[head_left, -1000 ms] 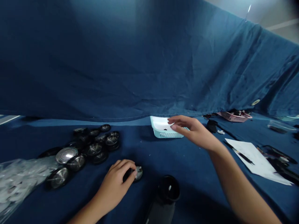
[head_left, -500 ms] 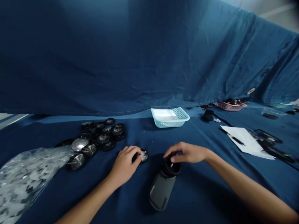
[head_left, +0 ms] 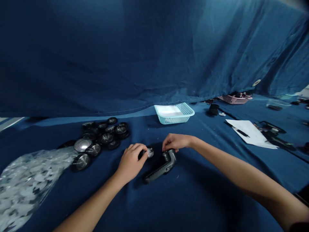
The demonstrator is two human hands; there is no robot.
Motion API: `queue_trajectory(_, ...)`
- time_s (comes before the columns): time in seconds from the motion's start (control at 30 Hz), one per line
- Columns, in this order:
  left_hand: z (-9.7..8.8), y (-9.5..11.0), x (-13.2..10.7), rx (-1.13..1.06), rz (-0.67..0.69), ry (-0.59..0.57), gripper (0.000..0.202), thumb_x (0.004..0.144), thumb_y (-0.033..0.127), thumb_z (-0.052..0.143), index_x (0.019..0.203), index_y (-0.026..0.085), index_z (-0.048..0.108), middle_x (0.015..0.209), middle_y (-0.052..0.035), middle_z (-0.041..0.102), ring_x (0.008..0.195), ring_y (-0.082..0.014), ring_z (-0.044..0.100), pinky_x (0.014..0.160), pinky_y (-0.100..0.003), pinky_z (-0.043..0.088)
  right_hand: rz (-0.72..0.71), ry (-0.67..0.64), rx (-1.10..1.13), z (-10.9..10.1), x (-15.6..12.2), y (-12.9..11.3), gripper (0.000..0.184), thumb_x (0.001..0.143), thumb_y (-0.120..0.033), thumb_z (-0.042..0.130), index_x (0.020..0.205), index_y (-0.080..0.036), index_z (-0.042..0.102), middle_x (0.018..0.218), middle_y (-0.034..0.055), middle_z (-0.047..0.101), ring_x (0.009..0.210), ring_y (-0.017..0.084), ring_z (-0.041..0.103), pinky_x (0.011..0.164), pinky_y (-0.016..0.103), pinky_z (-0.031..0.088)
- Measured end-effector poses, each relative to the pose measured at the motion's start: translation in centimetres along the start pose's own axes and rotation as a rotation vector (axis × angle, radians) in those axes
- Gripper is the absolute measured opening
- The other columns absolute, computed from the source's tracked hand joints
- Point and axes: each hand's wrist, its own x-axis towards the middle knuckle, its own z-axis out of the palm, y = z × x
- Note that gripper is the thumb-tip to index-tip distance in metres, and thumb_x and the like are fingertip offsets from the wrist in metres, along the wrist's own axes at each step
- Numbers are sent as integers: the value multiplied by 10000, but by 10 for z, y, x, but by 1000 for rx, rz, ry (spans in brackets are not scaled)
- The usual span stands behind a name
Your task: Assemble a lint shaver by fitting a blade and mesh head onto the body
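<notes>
My left hand (head_left: 131, 162) has its fingers closed around a small round black part with a shiny, whitish inside (head_left: 150, 153), low over the blue cloth. To its right, my right hand (head_left: 175, 141) grips the round head end of a dark grey and black plastic body with an angled neck, perhaps a lamp housing (head_left: 166, 166). That body lies side-on, its flat handle pointing to the lower left. My fingers cover the open end of its head. A gap separates the two pieces.
Round black parts with shiny faces (head_left: 107, 138) are heaped on the left, beside a clear plastic bag of small whitish pieces (head_left: 31, 187). A light blue basket (head_left: 175, 120) stands behind my hands. Right are white paper (head_left: 251, 135) and a pink basket (head_left: 233, 100). A blue curtain (head_left: 120, 58) hangs behind.
My right hand has turned the dark body from showing its open round end to lying side-on, its handle swinging left. The left hand has stayed almost in place with the round part.
</notes>
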Motion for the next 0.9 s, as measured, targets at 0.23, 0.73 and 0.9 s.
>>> queue_trajectory(0.23,2,-2,0,2,11,3,132,918,283,501,914,230,622,1044,-13,659,973,-221,559,870,-376,417,131,-25,41,2,13,-1,156,676,-174,557,648,-127,703,429,-51,486,342,42,340,320,144,209)
queue_trajectory(0.73,1,-2,-2,4,-10,2,144,881,193,476,949,233,596,1002,-18,654,959,-231,568,866,-383,415,-32,742,40,64,-42,-14,535,808,-533,633,1245,-232,562,1147,82,612,955,216,603,830,348,495)
queue_trajectory(0.9,2,-1,-3,7,-26,16,132,895,223,480,946,239,601,1011,-10,649,961,-220,566,887,-383,411,-85,618,-36,84,-51,-11,789,715,-547,744,1382,-239,455,1271,112,575,1147,289,561,990,463,453)
